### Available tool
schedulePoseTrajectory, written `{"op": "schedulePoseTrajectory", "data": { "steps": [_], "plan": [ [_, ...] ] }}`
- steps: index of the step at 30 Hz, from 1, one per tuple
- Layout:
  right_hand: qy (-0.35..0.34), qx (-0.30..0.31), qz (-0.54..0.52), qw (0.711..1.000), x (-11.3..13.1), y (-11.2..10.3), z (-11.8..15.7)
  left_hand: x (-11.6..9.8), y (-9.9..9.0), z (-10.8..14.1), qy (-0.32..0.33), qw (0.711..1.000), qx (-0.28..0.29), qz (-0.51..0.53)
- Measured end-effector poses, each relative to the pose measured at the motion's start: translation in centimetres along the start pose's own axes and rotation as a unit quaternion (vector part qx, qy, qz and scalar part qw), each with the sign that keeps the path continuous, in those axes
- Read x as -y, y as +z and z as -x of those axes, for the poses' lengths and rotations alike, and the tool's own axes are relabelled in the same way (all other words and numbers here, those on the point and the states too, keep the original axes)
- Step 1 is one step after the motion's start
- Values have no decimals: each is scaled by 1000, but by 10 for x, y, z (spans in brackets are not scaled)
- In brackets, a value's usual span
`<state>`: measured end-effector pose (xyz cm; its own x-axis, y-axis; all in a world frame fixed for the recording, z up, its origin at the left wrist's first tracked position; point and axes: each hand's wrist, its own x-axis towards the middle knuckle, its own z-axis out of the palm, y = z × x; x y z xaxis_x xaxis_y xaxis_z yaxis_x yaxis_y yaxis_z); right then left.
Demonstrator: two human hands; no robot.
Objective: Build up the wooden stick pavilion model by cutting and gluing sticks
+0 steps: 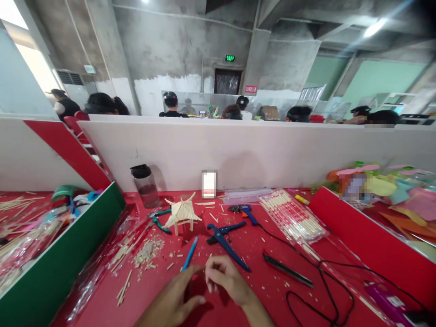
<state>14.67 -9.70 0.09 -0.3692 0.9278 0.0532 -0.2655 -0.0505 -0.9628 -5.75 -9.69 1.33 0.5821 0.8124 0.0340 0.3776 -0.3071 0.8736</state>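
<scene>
My left hand (177, 295) hovers over the red table at the bottom centre, thumb apart from the bent fingers, nothing seen in it. Close beside it on the right is my right hand (226, 278), its fingers curled; whether something small is between them I cannot make out. A blue pen (190, 254) lies just beyond my left hand. Further back stands a small pavilion of wooden sticks (184, 212) on thin legs. Blue cutters (223, 243) lie ahead of my right hand, and a blue glue gun (245, 212) rests behind them. Green-handled pliers (160, 222) are left of the pavilion.
Stick scraps (148, 254) litter the left. Bundled sticks (294, 218), a black-handled tool (288, 270) and a looping cable (327, 277) lie right. A bottle (146, 187) stands by the white partition (177, 152). Green (68, 254) and red (371, 231) dividers flank the table; people sit beyond.
</scene>
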Motion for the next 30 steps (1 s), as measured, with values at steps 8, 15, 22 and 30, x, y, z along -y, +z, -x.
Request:
{"op": "schedulePoseTrajectory", "data": {
  "steps": [8,15,22,30],
  "plan": [
    [51,-4,72,996,6,11,-3,9,10,-8,87,983,-42,-154],
    [46,-23,94,994,-5,25,-8,13,-5,-1,94,971,-31,-220],
    [7,-46,118,992,-10,22,-8,22,-23,-6,12,951,-186,-246],
    [-44,-70,231,969,-15,16,-9,44,-45,-30,-53,905,-166,-389]
  ]
}}
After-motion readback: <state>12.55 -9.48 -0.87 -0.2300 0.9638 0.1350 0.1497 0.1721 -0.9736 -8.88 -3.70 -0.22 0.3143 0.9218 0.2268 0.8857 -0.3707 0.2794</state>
